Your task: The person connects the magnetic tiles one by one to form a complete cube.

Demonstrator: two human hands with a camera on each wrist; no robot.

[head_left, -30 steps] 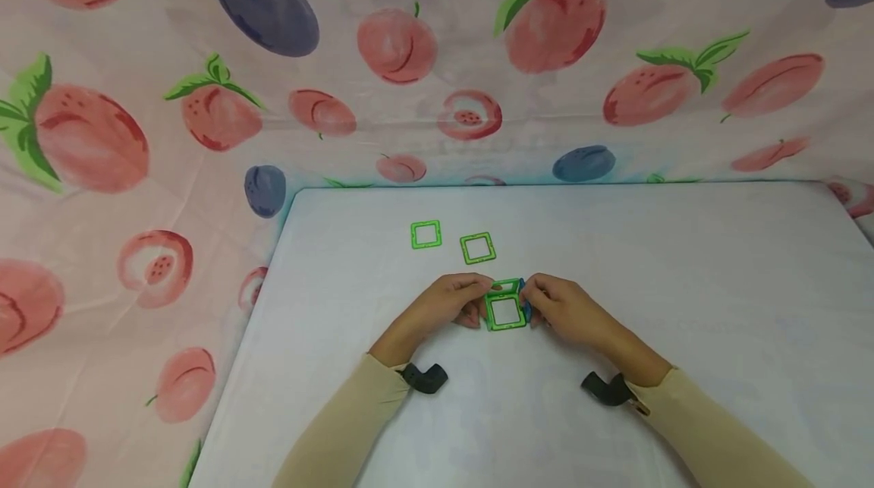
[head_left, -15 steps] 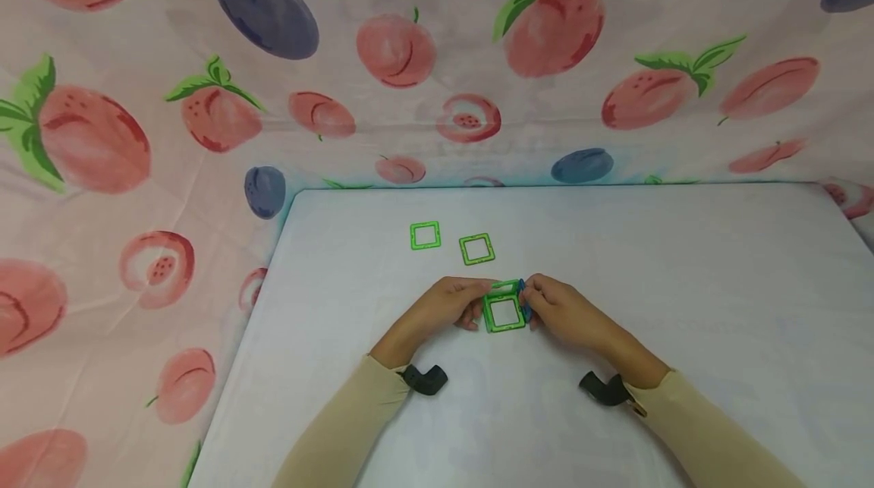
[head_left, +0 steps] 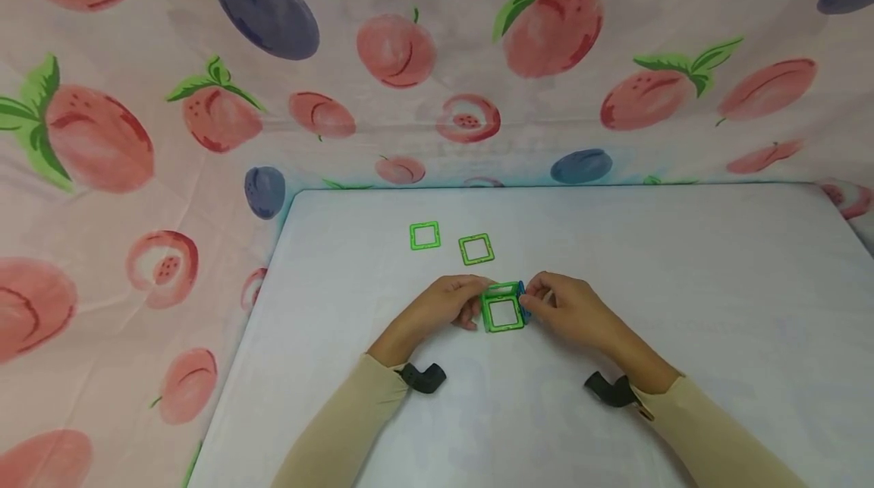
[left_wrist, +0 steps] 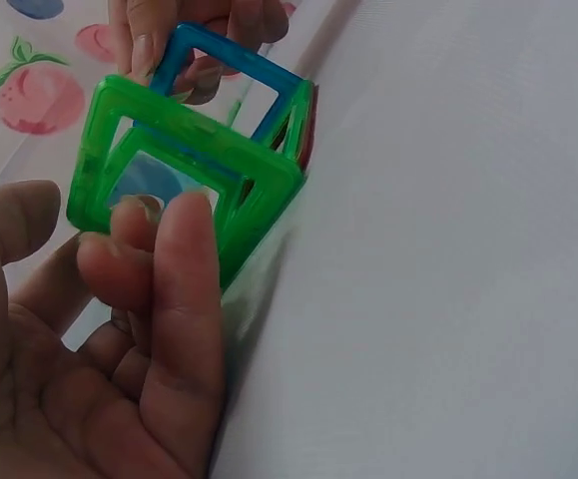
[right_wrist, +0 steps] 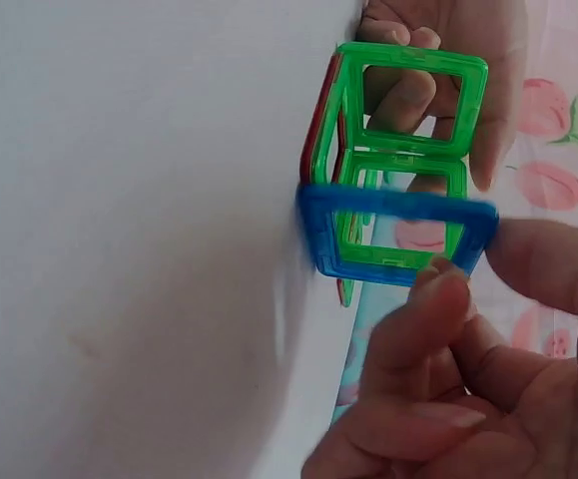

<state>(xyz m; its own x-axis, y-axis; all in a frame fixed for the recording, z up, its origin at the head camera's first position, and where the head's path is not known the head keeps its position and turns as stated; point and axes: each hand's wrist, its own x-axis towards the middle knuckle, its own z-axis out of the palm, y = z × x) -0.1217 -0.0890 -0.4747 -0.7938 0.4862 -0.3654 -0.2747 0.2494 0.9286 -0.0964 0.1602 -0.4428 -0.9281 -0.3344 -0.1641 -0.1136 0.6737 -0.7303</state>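
Note:
An open box of square magnetic tiles stands on the table between my two hands. Green magnetic tiles (head_left: 504, 313) form its base, back and left side, and a blue magnetic tile (right_wrist: 403, 205) makes the right side. My left hand (head_left: 451, 302) holds the left green tile (left_wrist: 194, 115), its fingertips against the outer face and the thumb near the upper edge. With thumb and fingertips, my right hand (head_left: 563, 306) pinches the upper edge of the blue tile. A red edge (right_wrist: 320, 120) shows along the base.
Two loose green square tiles, one on the left (head_left: 425, 235) and one on the right (head_left: 476, 249), lie flat beyond my hands. The white table (head_left: 683, 283) meets a fruit-print cloth (head_left: 423, 116) at its back and left edges.
My right hand has shifted slightly right and its fingers have spread a little at the blue tile. The left hand and the box have hardly moved.

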